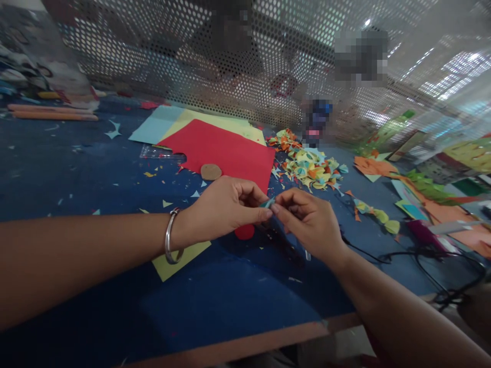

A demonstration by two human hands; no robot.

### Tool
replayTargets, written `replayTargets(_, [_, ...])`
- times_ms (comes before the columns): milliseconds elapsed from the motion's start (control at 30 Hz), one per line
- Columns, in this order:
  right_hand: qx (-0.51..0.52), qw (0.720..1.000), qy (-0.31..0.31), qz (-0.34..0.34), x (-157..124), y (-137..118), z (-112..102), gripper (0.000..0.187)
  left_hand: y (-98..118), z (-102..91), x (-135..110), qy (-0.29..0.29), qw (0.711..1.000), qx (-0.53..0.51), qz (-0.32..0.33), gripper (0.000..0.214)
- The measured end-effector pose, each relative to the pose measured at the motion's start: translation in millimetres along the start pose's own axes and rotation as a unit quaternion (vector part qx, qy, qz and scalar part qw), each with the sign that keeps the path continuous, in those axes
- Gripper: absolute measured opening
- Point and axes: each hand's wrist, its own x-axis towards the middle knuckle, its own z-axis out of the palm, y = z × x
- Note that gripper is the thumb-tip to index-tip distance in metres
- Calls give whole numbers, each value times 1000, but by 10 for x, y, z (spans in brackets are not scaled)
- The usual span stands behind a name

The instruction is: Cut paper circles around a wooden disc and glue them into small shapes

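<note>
My left hand (230, 204), with a silver bangle on its wrist, pinches a small light-blue paper piece (269, 202). The fingertips of my right hand (309, 220) close on the same piece from the other side. Most of the paper is hidden by the fingers. Behind my hands lies a red paper sheet (226, 145) with curved bites cut from its left edge. A round brown disc (210, 172) rests at that edge. Below my left thumb a red paper circle (244, 232) shows in part. Dark, blurred things lie under my right hand.
A pile of colourful paper pieces (310, 166) sits behind my right hand, with a yellow paper strand (378, 214) to its right. Black cable (418, 253) runs along the right side. Pencils (53, 113) lie far left. A perforated metal screen (172, 61) stands behind the blue table (215, 306).
</note>
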Motion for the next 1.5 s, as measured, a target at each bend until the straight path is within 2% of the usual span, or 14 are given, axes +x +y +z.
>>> replayTargets(200, [16,1000,0,9,2,21,5,14,-27,-15,-6,2,999,37,23,20])
replayTargets(567, [24,1000,-2,8,4,20,3,14,-22,-23,-2,-5,1000,30,3,14])
replayTargets(1100, [-22,999,-27,-8,-8,-9,-15,13,178,-24,-39,22,976,212,48,7])
replayTargets(1267, [10,1000,-21,0,-6,-26,-27,13,132,-27,-14,-19,985,173,13,11])
replayTargets(1400, [28,999,-22,18,-6,-28,-42,13,77,-28,16,-64,995,59,-45,15])
replayTargets(1500, [42,998,-28,23,-8,-27,-48,13,58,-29,26,-76,994,-9,-82,15])
